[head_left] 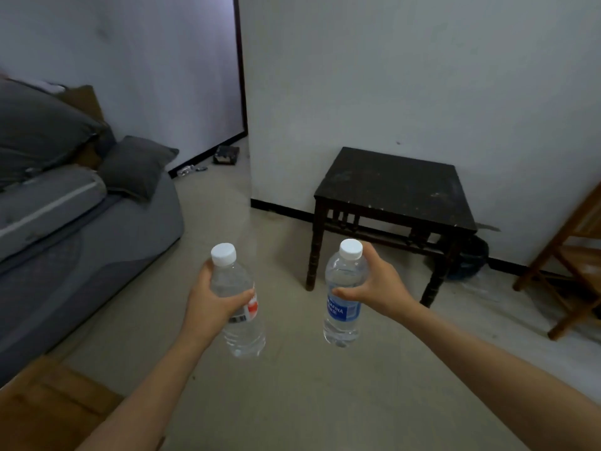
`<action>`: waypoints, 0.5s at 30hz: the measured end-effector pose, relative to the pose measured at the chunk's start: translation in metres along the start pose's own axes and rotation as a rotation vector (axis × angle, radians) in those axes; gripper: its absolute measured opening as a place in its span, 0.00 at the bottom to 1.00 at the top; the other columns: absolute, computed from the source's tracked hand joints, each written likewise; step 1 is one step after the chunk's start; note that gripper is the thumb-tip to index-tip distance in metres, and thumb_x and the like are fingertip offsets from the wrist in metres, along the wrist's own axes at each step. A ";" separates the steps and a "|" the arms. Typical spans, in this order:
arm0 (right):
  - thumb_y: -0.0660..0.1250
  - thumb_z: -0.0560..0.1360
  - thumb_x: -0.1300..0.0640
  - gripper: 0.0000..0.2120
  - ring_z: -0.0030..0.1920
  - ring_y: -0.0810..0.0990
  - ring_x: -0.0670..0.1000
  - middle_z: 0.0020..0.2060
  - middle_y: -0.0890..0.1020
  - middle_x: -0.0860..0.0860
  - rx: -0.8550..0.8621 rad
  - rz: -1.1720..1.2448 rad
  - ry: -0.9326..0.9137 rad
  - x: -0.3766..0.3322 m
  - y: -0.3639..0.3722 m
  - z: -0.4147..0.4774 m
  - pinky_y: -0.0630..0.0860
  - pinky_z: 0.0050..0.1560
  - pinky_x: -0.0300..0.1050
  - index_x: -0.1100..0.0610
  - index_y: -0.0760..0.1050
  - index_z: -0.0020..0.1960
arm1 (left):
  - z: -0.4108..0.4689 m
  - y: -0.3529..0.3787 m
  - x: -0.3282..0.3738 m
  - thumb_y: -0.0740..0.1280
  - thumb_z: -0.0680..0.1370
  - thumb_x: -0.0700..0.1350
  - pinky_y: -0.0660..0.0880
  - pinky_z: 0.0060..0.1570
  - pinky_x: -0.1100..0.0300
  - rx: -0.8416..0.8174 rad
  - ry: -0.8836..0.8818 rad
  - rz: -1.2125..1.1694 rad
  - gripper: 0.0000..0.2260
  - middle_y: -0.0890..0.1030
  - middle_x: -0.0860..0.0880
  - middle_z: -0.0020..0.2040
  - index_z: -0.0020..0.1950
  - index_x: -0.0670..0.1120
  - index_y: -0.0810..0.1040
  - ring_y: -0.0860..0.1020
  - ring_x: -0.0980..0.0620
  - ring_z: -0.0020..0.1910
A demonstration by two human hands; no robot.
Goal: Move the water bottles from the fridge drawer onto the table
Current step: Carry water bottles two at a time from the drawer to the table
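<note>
red-label bottle (244, 333) clasped in left hand (211, 297), blue-label bottle (343, 312) in right hand (380, 284), fingers (344, 292) curled.

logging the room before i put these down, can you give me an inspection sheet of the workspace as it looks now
surface: dark square table against the wall, top scuffed with pale specks
job's things: red-label bottle and blue-label bottle, both white-capped, both held in the air, not yet on the table
clutter: dark box on the floor by the doorway; dark bag under the table
hands: left hand grips the red-label bottle; right hand grips the blue-label bottle
cables: nothing seen
surroundings: grey sofa with cushions at left, wooden frame at right, pale walls; fridge drawer not in view
</note>
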State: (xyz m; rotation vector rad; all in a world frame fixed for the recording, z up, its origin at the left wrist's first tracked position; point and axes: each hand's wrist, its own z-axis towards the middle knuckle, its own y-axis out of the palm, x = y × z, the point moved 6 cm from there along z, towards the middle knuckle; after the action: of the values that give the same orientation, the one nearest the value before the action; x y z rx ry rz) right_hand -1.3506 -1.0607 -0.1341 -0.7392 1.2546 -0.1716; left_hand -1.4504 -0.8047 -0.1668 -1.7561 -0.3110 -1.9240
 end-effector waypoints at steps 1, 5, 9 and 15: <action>0.77 0.60 0.53 0.35 0.57 0.75 0.47 0.51 0.74 0.40 0.002 0.002 0.006 0.002 0.000 0.002 0.77 0.55 0.50 0.38 0.61 0.58 | 0.003 0.003 0.001 0.75 0.64 0.32 0.73 0.46 0.62 -0.010 -0.003 -0.002 0.26 0.77 0.57 0.48 0.53 0.54 0.71 0.77 0.57 0.47; 0.77 0.60 0.53 0.34 0.57 0.75 0.49 0.52 0.75 0.41 0.003 0.011 -0.019 0.002 0.012 0.060 0.77 0.55 0.52 0.37 0.61 0.57 | 0.061 0.001 0.001 0.75 0.63 0.32 0.72 0.44 0.64 0.013 0.020 0.002 0.27 0.77 0.58 0.46 0.55 0.50 0.71 0.77 0.60 0.45; 0.77 0.61 0.55 0.33 0.55 0.75 0.47 0.47 0.73 0.37 -0.002 0.021 -0.047 -0.007 0.027 0.127 0.77 0.53 0.47 0.35 0.61 0.54 | 0.127 -0.009 -0.002 0.76 0.64 0.33 0.72 0.47 0.60 0.042 0.025 0.036 0.27 0.77 0.57 0.47 0.56 0.50 0.71 0.76 0.60 0.46; 0.77 0.62 0.56 0.31 0.54 0.75 0.48 0.49 0.75 0.40 -0.002 0.042 -0.049 -0.016 0.047 0.210 0.76 0.53 0.47 0.38 0.63 0.54 | 0.215 -0.029 -0.018 0.78 0.62 0.38 0.74 0.51 0.54 0.084 0.017 0.078 0.30 0.79 0.48 0.52 0.60 0.49 0.71 0.78 0.49 0.51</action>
State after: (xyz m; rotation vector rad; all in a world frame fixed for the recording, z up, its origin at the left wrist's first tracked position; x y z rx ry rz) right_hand -1.1786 -0.9307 -0.1248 -0.7143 1.2230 -0.1180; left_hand -1.2805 -0.6702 -0.1496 -1.6722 -0.3080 -1.8437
